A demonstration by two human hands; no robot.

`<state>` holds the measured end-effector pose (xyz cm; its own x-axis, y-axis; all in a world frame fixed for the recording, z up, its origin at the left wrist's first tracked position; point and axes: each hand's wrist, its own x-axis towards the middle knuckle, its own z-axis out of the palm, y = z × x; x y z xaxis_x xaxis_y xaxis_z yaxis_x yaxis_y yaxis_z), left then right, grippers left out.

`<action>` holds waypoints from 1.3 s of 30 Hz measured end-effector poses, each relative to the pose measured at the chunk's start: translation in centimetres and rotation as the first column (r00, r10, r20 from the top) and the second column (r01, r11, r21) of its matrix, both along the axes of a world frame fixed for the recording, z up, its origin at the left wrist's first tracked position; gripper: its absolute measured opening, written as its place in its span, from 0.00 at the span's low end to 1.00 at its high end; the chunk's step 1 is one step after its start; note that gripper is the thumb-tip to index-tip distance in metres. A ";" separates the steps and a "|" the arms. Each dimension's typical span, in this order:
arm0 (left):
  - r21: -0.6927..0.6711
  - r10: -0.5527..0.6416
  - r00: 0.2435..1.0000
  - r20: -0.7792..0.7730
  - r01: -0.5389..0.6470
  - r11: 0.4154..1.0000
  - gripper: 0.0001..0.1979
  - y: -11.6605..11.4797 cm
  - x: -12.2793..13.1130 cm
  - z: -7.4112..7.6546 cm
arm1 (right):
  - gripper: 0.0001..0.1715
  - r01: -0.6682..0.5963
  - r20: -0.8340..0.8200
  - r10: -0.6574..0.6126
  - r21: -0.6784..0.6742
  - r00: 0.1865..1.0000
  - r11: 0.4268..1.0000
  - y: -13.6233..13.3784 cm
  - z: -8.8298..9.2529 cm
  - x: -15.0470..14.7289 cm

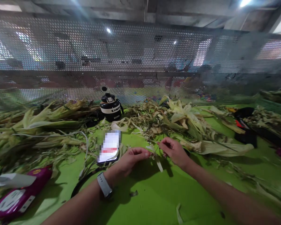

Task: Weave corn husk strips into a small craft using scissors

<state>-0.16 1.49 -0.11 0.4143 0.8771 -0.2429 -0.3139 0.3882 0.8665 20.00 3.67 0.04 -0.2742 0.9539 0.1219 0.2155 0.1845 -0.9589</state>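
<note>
Between my two hands is a small pale piece of corn husk (pixel 158 163), with a strip hanging down from it. My left hand (pixel 133 158), with a watch on the wrist, pinches this piece between thumb and fingertips. Just to its right, my right hand (pixel 174 151) has its fingers closed in a pinch near the same piece; whether they grip a strand of it is too small to make out. A phone (pixel 109 145) with a lit screen lies left of my left hand. Beyond my right hand rests a heap of corn husks (pixel 186 117).
A black bottle (pixel 110 107) with a white band stands behind the phone. At the lower left lies a purple device (pixel 21 193) with paper on it. More husks (pixel 44 118) cover the left side of the green table (pixel 140 200). A perforated metal screen (pixel 135 53) rises behind.
</note>
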 end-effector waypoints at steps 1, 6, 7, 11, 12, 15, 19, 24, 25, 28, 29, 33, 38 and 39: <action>-0.017 -0.010 1.000 0.005 0.011 1.000 0.11 0.0 0.0 0.0 | 0.19 -0.003 -0.063 -0.001 -0.069 0.998 0.998 0.0 0.0 0.0; -0.014 -0.101 0.994 0.043 0.102 0.995 0.10 -0.4 0.0 0.0 | 0.21 -0.164 -0.425 -0.004 -0.356 0.905 0.920 -0.2 0.5 -0.3; -0.014 -0.120 0.992 0.042 0.121 0.993 0.10 -0.5 0.0 0.0 | 0.22 -0.207 -0.476 0.002 -0.377 0.879 0.903 -0.3 0.7 -0.4; 0.042 -0.190 0.982 -0.015 0.191 0.981 0.09 -0.8 0.1 0.3 | 0.25 -0.272 -0.518 0.033 -0.393 0.855 0.879 -0.5 1.5 -0.5; 0.072 -0.196 0.980 -0.039 0.198 0.978 0.09 -0.9 0.0 0.4 | 0.25 -0.262 -0.507 0.035 -0.385 0.861 0.885 -0.5 1.6 -0.6; 0.144 -0.177 0.979 -0.102 0.191 0.971 0.09 -0.8 -0.1 0.6 | 0.26 -0.237 -0.469 0.044 -0.361 0.882 0.902 -0.5 1.7 -0.7; 0.178 -0.184 0.964 -0.192 0.219 0.959 0.10 -0.9 0.1 0.7 | 0.26 -0.220 -0.430 0.052 -0.350 0.901 0.910 -0.4 1.6 -0.7; 0.209 -0.158 0.964 -0.213 0.203 0.957 0.06 -1.2 0.1 1.1 | 0.21 -0.237 -0.477 0.085 -0.269 0.875 0.933 -1.2 2.5 -0.4; 0.248 -0.110 0.965 -0.237 0.169 0.954 0.04 -1.2 0.0 1.2 | 0.20 -0.259 -0.503 0.101 -0.256 0.859 0.931 -1.4 2.8 -0.4; 0.373 0.040 0.945 -0.324 0.089 0.924 0.20 -1.2 -0.4 1.3 | 0.16 -0.364 -0.594 0.170 -0.222 0.786 0.905 -2.1 3.3 -0.2; 0.381 0.039 0.943 -0.330 0.096 0.920 0.26 -1.3 -0.5 1.3 | 0.15 -0.408 -0.624 0.195 -0.217 0.757 0.887 -2.2 3.4 -0.1; 0.271 -0.259 0.959 -0.112 0.280 0.921 0.32 -2.0 0.2 1.1 | 0.10 -0.518 -0.686 0.237 -0.236 0.688 0.822 -2.3 3.2 0.1; 0.142 -0.194 0.981 -0.010 0.194 0.971 0.22 -2.4 1.5 0.4 | 0.09 -0.449 -0.586 0.211 -0.296 0.782 0.843 -1.8 2.3 0.0; 0.135 -0.149 0.987 -0.064 0.157 0.978 0.21 -2.3 1.6 0.3 | 0.09 -0.422 -0.562 0.202 -0.294 0.802 0.858 -1.7 2.2 -0.1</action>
<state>1.43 -0.85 0.21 0.5359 0.8311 -0.1484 -0.2118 0.3025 0.9293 19.88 1.99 2.21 -0.5706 0.8206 -0.0320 -0.3102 -0.2515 -0.9168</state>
